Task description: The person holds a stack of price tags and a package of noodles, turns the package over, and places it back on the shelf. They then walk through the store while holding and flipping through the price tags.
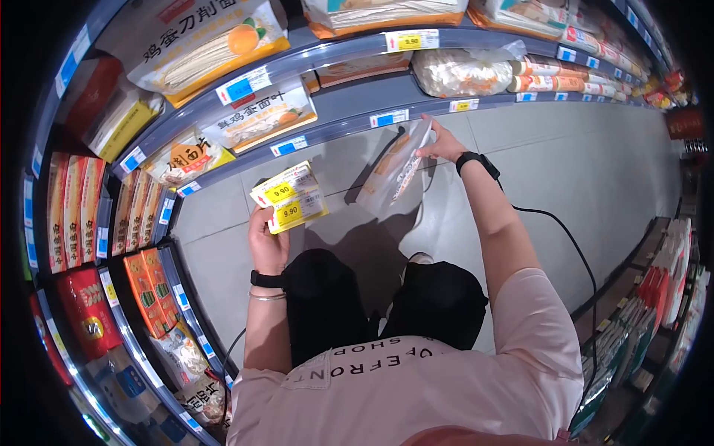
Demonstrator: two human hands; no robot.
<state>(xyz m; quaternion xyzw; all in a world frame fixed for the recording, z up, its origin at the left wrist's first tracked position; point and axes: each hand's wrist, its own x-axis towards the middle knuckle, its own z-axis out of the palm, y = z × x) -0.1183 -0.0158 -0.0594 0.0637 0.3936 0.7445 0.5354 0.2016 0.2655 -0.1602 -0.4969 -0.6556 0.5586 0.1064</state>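
My left hand [266, 241] is closed on yellow-and-white price tags [290, 199] printed 9.90, fanned so that at least two show. The tags are over the grey floor, in front of the lower shelf. Farther right, my right hand [443, 141] pinches the upper edge of a clear plastic bag [392, 169]. The bag hangs tilted, with a brownish strip and dark print showing; its exact contents I cannot make out. Close above the right hand runs the shelf edge with a blue-and-white price label [390, 118].
Ahead, a curved shelf [349, 97] carries bagged noodles [264, 119] and a bulky clear bag [462, 72]. Red boxes [74, 212] fill shelves on the left. More packets [617, 349] line the right side. A black cable [569, 230] loops beside my right arm.
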